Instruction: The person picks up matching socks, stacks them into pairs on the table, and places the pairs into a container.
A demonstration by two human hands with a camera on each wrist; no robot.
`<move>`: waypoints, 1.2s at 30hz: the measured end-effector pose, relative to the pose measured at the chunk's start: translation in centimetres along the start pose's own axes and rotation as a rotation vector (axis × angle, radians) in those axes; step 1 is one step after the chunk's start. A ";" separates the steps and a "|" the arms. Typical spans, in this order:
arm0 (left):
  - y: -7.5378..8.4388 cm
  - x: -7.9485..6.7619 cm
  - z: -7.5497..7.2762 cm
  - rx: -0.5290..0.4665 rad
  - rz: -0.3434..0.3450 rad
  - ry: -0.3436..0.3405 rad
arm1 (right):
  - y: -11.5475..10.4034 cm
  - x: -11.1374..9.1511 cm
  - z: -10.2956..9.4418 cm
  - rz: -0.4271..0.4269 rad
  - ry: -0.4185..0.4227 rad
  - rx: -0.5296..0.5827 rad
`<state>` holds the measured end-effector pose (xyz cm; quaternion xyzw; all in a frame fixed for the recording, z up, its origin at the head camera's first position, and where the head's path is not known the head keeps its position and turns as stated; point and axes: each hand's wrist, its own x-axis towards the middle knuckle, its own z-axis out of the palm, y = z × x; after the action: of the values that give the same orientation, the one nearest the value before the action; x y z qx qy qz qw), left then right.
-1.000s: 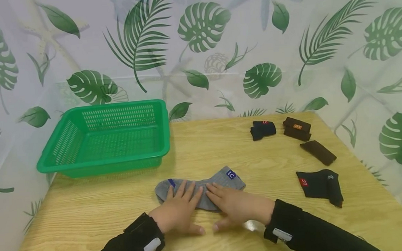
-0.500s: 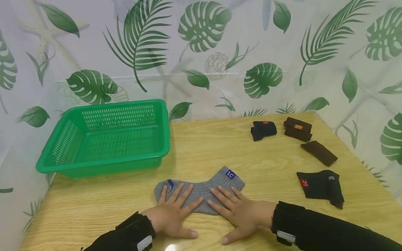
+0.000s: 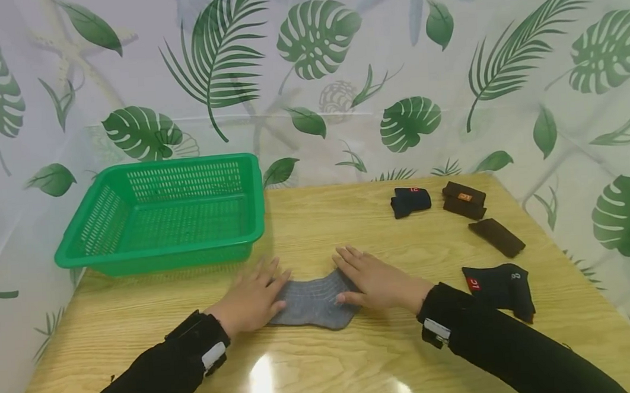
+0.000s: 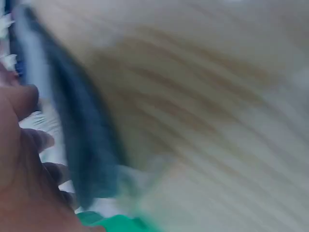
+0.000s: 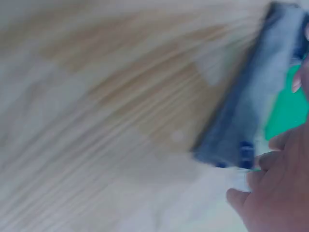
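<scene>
A grey sock lies flat on the wooden table, its foot to the left and its cuff to the right. My left hand covers the toe end, fingers loosely extended. Over the cuff end, my right hand reaches with fairly straight fingers, its thumb on the sock. Both ends are partly hidden under the hands, including the blue label in the head view. The right wrist view shows blue marks at one end of the sock. The left wrist view is blurred, with the sock beside the fingers.
A green plastic basket stands at the back left. On the right lie a folded dark sock, a folded brown bundle, a brown folded piece and a black sock with a red label. A leaf-patterned sheet hangs behind.
Both hands have moved from the sock's near middle outward and forward to its two ends, the left hand going left. The sock has stayed in nearly the same place.
</scene>
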<state>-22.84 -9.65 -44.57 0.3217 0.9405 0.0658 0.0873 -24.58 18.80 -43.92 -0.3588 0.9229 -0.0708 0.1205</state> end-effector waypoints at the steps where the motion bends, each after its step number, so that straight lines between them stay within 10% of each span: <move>1: -0.5 0.0 0.2 0.009 0.007 -0.011 | 0.4 0.3 0.3 -0.001 -0.008 0.010; 19: -3.3 0.1 3.4 -0.007 0.020 -0.033 | 1.4 0.5 3.2 -0.004 0.053 -0.043; 24: -3.0 0.6 2.1 -0.069 -0.016 -0.036 | 1.7 0.8 2.3 0.046 0.005 0.041; 31: -3.5 -1.5 -1.8 -0.358 -0.206 0.101 | 2.7 0.7 -0.9 0.338 0.210 0.199; 36: -4.7 -2.7 -1.9 -0.521 -0.378 0.041 | 3.5 0.0 -1.5 0.525 0.137 0.442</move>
<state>-23.90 -15.10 -43.24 0.1067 0.9366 0.2936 0.1585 -27.22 21.44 -43.23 -0.0691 0.9520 -0.2593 0.1469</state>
